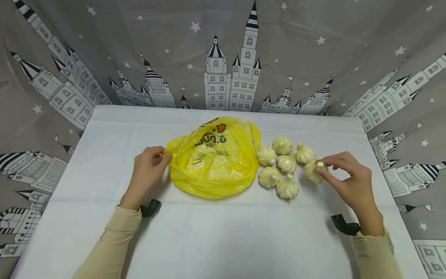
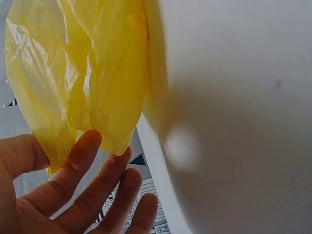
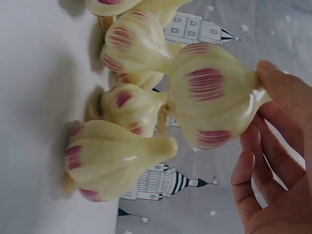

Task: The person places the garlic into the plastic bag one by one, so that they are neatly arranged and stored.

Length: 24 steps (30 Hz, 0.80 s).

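Observation:
A crumpled yellow plastic bag with dark printed lettering lies on the white table. My left hand pinches its left edge between thumb and index finger; in the left wrist view the other fingers of that hand spread beside the hanging bag. By its stem, my right hand pinches a pale garlic bulb. This held bulb has purple streaks and a glossy surface in the right wrist view. Several more garlic bulbs sit grouped between the bag and my right hand.
The white tablecloth covers the table, its far edge meeting a grey curtain printed with castles and stars. Dark straps stick out beside both wrists.

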Each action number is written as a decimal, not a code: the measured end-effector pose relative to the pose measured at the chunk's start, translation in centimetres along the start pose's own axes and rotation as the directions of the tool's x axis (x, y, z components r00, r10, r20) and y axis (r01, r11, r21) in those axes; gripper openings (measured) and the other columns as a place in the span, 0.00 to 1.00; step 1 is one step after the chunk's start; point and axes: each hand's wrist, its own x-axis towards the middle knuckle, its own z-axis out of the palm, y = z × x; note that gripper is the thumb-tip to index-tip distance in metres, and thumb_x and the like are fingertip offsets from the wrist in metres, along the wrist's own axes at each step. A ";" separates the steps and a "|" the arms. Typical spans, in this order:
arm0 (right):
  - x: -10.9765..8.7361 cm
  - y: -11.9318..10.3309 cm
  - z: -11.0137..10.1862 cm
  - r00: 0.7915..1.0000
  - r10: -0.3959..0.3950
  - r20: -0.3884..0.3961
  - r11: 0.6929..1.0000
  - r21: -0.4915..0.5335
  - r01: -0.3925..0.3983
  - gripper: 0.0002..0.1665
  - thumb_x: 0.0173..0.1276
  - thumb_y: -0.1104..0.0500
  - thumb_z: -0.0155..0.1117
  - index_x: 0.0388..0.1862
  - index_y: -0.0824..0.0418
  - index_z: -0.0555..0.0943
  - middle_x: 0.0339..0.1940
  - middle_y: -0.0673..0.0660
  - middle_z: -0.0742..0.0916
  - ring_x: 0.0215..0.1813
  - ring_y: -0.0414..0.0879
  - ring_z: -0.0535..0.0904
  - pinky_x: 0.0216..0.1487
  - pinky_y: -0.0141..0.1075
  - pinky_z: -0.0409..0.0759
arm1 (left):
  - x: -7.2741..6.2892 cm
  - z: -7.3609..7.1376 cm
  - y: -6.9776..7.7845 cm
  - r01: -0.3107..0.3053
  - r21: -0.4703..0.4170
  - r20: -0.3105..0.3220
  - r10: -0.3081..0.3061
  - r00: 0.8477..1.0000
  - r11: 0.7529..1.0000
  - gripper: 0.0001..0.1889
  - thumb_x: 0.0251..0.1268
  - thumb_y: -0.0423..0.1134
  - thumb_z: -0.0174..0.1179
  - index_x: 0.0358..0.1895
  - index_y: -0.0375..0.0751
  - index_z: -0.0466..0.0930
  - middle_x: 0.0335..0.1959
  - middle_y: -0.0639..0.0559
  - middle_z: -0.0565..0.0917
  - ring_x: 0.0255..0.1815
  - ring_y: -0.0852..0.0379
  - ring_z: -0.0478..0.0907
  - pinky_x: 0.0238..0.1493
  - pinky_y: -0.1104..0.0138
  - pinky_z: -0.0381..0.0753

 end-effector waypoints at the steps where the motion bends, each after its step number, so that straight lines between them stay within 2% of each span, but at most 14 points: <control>1: 0.1 -0.2 0.1 1.000 -0.002 -0.005 1.000 -0.003 0.002 0.22 0.43 0.80 0.82 0.38 0.67 0.91 0.34 0.61 0.90 0.42 0.37 0.79 0.45 0.23 0.73 | 0.0 0.0 0.0 -0.002 -0.003 -0.003 0.002 1.000 1.000 0.12 0.76 0.35 0.61 0.48 0.26 0.86 0.52 0.26 0.84 0.55 0.27 0.81 0.60 0.36 0.78; 7: 1.1 -0.3 0.8 0.999 0.000 -0.034 1.000 0.019 0.000 0.20 0.45 0.79 0.82 0.38 0.65 0.91 0.35 0.61 0.90 0.41 0.37 0.79 0.45 0.23 0.73 | -0.1 -0.1 0.0 0.005 -0.005 -0.001 -0.005 1.000 1.000 0.12 0.76 0.35 0.60 0.48 0.26 0.86 0.53 0.26 0.84 0.56 0.28 0.81 0.60 0.36 0.78; 14: 1.9 0.0 2.0 1.000 -0.027 -0.003 0.999 0.028 0.027 0.20 0.47 0.75 0.84 0.40 0.61 0.92 0.37 0.56 0.91 0.40 0.40 0.81 0.45 0.24 0.75 | -0.2 -0.1 0.0 0.001 -0.014 -0.011 -0.001 1.000 1.000 0.11 0.76 0.34 0.61 0.47 0.26 0.86 0.52 0.26 0.85 0.56 0.27 0.81 0.60 0.36 0.78; 24: 3.0 -1.3 3.7 0.999 -0.042 0.022 0.998 0.048 0.041 0.20 0.49 0.73 0.85 0.41 0.60 0.92 0.39 0.54 0.91 0.41 0.42 0.82 0.45 0.23 0.76 | -0.2 -0.1 0.1 0.017 -0.009 -0.002 -0.017 1.000 1.000 0.11 0.75 0.35 0.61 0.47 0.27 0.86 0.53 0.26 0.84 0.57 0.27 0.81 0.61 0.36 0.77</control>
